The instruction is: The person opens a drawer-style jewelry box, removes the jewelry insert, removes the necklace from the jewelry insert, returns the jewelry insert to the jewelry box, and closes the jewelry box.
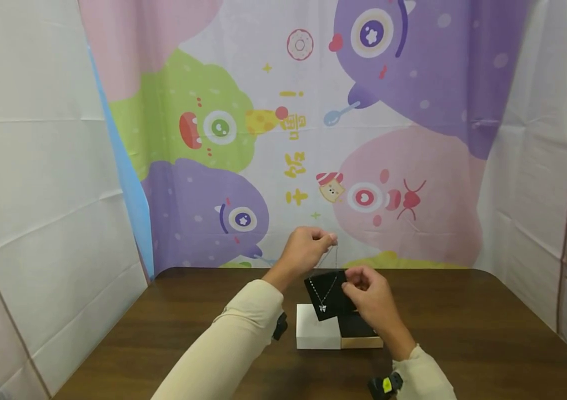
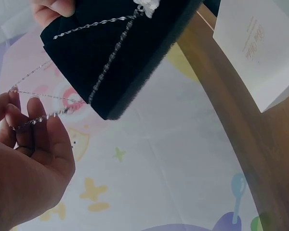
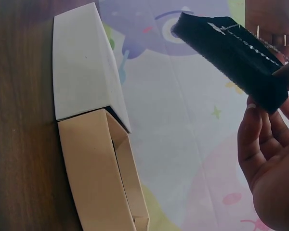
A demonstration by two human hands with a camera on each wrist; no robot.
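My left hand is raised at the back of the table and pinches the upper part of a thin silver necklace chain. The necklace's butterfly-shaped pendant lies against the front of a black velvety jewellery pad. My right hand grips this pad by its right edge, tilted, above two boxes. In the left wrist view, strands of chain run from the left fingers to the pad's edge and over its face. The right wrist view has the thumb on one side of the pad and fingers below it.
Side by side on the brown table stand a white box and an open tan box with a dark inside. Gold lettering marks the white box. Behind the table hangs a cartoon-printed curtain, with pale cloth walls at both sides.
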